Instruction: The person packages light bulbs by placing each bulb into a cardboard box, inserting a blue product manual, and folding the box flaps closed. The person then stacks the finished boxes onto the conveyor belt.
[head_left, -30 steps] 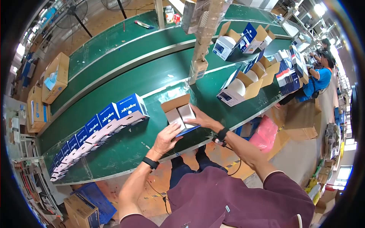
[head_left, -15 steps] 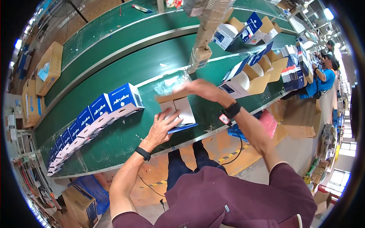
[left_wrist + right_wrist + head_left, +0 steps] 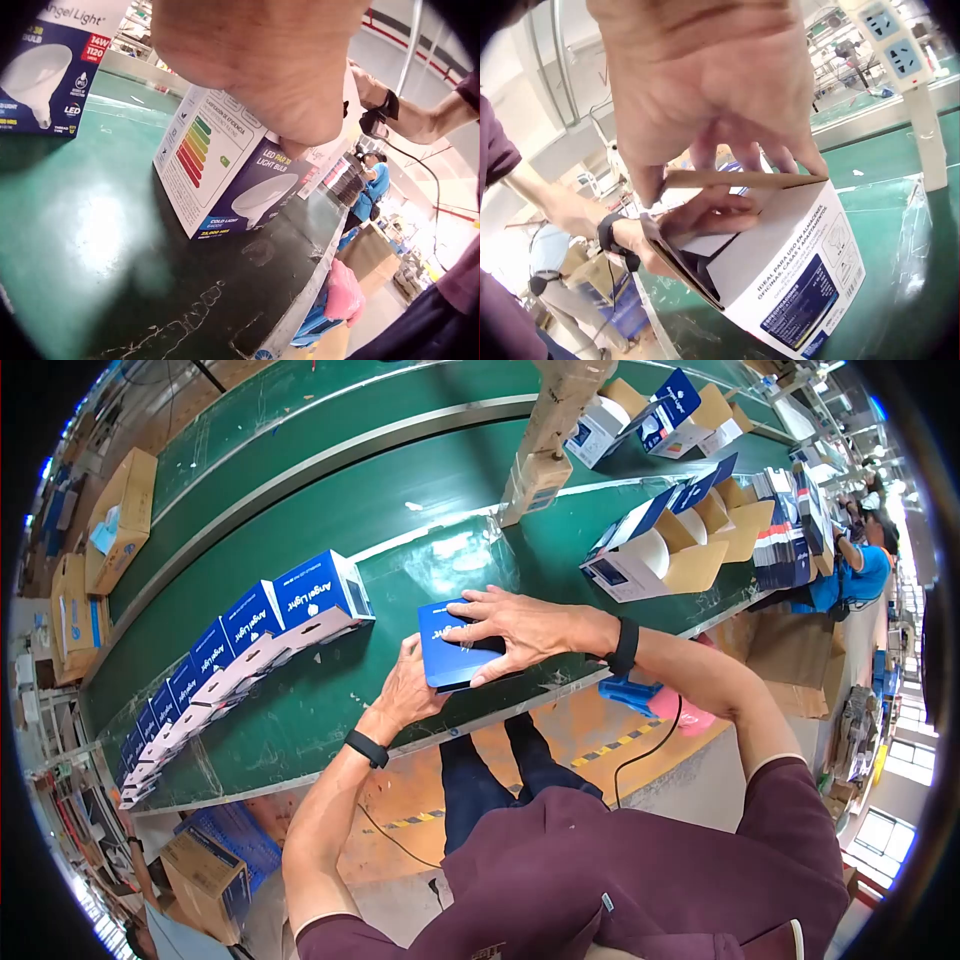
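A light bulb carton (image 3: 436, 660) stands on the green table before the person, its blue lid panel facing up. My right hand (image 3: 525, 628) lies over that lid with fingers spread and the thumb at the near edge. At the carton's left side is my left hand (image 3: 404, 685). The right wrist view shows the lid flap (image 3: 742, 179) partly raised, with the left fingers (image 3: 724, 214) beneath it on the white inner flaps. An efficiency chart and a bulb picture mark the carton's sides (image 3: 259, 199) in the left wrist view.
A row of blue-topped cartons (image 3: 320, 592) stands to the left. Several opened cartons (image 3: 640, 565) with white bulbs are at the right, near stacked flat cartons (image 3: 780, 530). A post (image 3: 545, 460) rises behind the work. Another person (image 3: 868, 575) works far right.
The right hand has swept the lid flap over toward the person, so its blue face now covers the carton. The left hand has drawn back from the carton's top to its left side.
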Action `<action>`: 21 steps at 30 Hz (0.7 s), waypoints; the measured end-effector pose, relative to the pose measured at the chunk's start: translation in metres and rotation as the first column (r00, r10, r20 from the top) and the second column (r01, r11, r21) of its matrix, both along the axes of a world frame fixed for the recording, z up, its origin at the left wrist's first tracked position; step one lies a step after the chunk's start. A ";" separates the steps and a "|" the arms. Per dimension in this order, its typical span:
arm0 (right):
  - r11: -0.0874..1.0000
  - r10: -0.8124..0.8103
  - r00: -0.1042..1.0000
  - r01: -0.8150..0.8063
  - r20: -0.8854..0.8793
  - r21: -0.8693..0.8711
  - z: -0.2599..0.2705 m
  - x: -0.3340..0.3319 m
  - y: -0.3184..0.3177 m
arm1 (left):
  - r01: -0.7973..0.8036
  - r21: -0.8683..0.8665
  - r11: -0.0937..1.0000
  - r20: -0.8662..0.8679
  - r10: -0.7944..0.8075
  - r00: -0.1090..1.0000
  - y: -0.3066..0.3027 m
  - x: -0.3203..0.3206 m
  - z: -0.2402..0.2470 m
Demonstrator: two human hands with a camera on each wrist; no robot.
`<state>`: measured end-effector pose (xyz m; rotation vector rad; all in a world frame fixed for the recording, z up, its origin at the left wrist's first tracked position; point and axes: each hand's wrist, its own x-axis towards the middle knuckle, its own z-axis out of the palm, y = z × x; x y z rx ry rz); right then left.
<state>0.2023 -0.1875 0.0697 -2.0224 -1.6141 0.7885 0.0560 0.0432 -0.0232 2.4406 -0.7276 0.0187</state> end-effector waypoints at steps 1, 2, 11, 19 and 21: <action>0.999 0.007 0.999 -0.010 0.042 0.051 -0.006 0.000 -0.001 | -0.016 -0.027 0.999 -0.005 0.016 1.000 -0.001 -0.001 -0.001; 0.995 0.011 0.996 -0.020 0.086 0.101 -0.012 -0.001 -0.001 | -0.031 -0.055 0.998 -0.010 0.030 0.999 -0.003 -0.001 0.003; 0.902 -0.031 0.996 -0.010 0.088 0.431 -0.070 -0.024 -0.025 | -0.523 -0.453 0.722 -0.007 0.584 0.812 -0.032 -0.053 -0.018; 0.897 -0.067 0.984 0.132 -0.166 0.423 -0.074 -0.032 -0.035 | -0.383 -0.135 0.914 0.120 0.399 0.909 -0.015 -0.046 -0.022; 0.931 -0.045 0.998 0.058 -0.045 0.361 -0.067 -0.031 -0.065 | -0.397 -0.156 0.904 0.071 0.411 0.909 -0.015 -0.049 -0.020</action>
